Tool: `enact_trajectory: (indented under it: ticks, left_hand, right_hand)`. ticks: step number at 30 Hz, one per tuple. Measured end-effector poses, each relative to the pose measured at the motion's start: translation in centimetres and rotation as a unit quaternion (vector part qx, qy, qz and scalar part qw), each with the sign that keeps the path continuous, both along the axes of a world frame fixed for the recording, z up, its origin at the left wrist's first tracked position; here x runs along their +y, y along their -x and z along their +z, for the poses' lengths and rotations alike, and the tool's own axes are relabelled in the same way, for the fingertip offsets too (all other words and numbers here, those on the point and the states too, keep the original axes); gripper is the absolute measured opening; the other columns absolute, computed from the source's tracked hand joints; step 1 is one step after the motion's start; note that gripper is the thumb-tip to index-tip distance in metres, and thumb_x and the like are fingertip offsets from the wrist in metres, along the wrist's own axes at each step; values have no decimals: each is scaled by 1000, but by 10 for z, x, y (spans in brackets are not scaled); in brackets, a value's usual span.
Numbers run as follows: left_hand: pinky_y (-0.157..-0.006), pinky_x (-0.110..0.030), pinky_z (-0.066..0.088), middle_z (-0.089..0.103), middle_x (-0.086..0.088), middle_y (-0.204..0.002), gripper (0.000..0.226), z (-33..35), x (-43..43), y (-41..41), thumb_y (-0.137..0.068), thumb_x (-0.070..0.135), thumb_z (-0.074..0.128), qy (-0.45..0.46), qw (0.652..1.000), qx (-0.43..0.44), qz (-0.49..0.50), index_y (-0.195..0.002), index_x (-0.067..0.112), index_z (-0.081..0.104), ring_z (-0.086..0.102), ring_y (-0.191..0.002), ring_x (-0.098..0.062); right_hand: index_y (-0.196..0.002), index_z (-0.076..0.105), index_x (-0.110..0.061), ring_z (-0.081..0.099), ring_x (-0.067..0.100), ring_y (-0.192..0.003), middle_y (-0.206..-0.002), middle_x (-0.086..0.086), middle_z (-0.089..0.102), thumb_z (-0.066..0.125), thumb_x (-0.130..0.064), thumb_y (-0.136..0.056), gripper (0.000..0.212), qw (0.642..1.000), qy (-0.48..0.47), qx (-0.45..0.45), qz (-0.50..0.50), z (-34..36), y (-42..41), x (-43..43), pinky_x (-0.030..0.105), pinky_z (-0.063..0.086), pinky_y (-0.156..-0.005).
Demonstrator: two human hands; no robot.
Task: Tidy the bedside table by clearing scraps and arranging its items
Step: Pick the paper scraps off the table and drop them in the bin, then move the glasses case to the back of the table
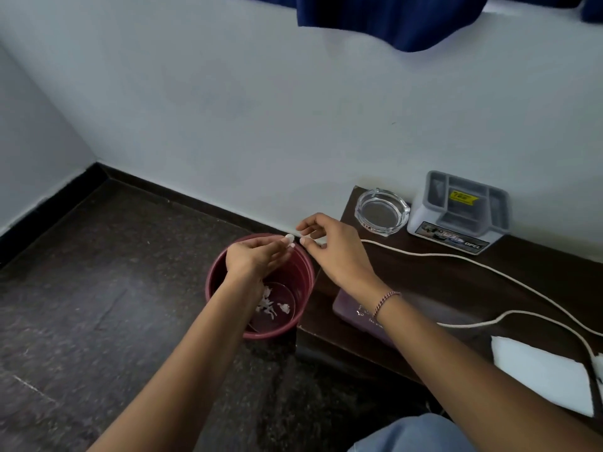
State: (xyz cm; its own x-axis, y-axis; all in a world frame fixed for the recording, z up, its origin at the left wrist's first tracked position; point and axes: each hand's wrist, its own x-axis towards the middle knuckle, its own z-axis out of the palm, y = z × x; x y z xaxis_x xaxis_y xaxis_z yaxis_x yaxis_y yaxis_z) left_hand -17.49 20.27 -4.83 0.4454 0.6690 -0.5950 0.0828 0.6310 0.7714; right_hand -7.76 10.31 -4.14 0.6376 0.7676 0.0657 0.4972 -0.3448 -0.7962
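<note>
A dark red waste bin (222, 272) stands on the floor against the left end of the dark wooden bedside table (424, 275). White paper scraps (270, 305) lie on its bottom. My left hand (257, 256) hovers over the bin's mouth, palm up, with a small white scrap (289, 238) at its fingertips. My right hand (332, 246) is just to the right, above the table's corner, fingers spread and empty, close to the scrap.
On the table stand a glass ashtray (381, 212) and a grey organiser box (463, 213) by the wall. A white cable (489, 269) runs across it, a purple flat item (352, 308) lies under my right wrist, and a white tissue (541, 373) sits front right.
</note>
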Motion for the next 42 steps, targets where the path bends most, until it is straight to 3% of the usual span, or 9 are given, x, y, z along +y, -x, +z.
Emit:
enact_trajectory:
  ticks: [3, 9, 15, 18, 23, 27, 32, 36, 42]
  left_hand:
    - [-57, -22, 59, 71, -16, -75, 9, -12, 10, 3, -79, 3, 69, -18, 999, 32, 28, -84, -3, 65, 72, -64, -19]
    - [-82, -36, 55, 62, -12, -98, 9, -33, 17, 7, -86, 9, 63, -45, 992, 108, 39, -93, 5, 64, 61, -98, -26]
    - [-88, -34, 51, 62, -9, -104, 24, -31, 6, 4, -88, 9, 59, -67, 989, 130, -4, -110, 2, 63, 60, -105, -22]
    - [-81, -32, 51, 65, -13, -104, 27, -25, -8, -2, -89, 9, 58, -71, 987, 124, -73, -113, -2, 60, 63, -97, -22]
    - [-79, -31, 53, 69, -11, -93, 18, -19, -38, -17, -90, 16, 57, -111, 964, 167, -173, -97, 2, 66, 65, -90, -22]
    - [-83, -36, 51, 67, -5, -79, 23, -22, -61, -28, -91, 23, 53, -140, 948, 196, -209, -80, 8, 66, 64, -83, -21]
    - [-67, -32, 51, 68, -2, -69, 25, -19, -76, -25, -86, 18, 52, -215, 921, 241, -218, -69, 10, 69, 61, -66, -16]
    - [-76, -46, 55, 71, -16, -74, 32, -10, -83, -20, -82, 20, 50, -296, 881, 272, -249, -70, -3, 68, 63, -68, -30]
    - [-79, -48, 56, 71, -20, -74, 34, -3, -97, -18, -82, 21, 49, -325, 868, 281, -250, -70, -5, 68, 67, -77, -37]
  right_hand:
    - [-94, 64, -27, 62, 3, -84, -89, -10, 67, 61, -19, -86, 11, 1000, 6, -1, -7, -4, -1, -1, 21, 53, -74]
    - [-88, 65, -28, 61, 2, -77, -83, -15, 64, 59, -19, -88, 11, 999, 4, 23, -28, -4, -8, -12, 12, 46, -64]
    - [-83, 65, -31, 61, 3, -76, -85, -9, 69, 59, -16, -88, 17, 997, -8, 35, -71, 2, -19, -40, 3, 42, -64]
    - [-81, 65, -31, 59, 0, -74, -81, -12, 66, 59, -16, -88, 17, 994, 23, 34, -97, 6, -27, -63, -2, 39, -62]
    - [-84, 66, -24, 58, 4, -75, -79, -7, 64, 61, -22, -87, 6, 982, 167, 8, -83, 13, -44, -102, 12, 39, -61]
    - [-84, 69, -18, 58, 13, -79, -78, -3, 61, 60, -28, -87, 13, 958, 265, 4, -106, 14, -52, -136, 22, 41, -67]
    - [-88, 71, -3, 69, 23, -75, -82, 13, 72, 57, -16, -90, 19, 939, 250, 146, -185, 11, -53, -170, 34, 58, -76]
    - [-98, 65, 8, 58, 15, -57, -69, 12, 62, 44, -6, -96, 25, 904, 200, 288, -246, 8, -41, -189, 14, 50, -47]
    - [-100, 62, 13, 58, 17, -58, -68, 14, 60, 40, 4, -94, 24, 881, 130, 369, -264, -1, -18, -199, 16, 51, -51]
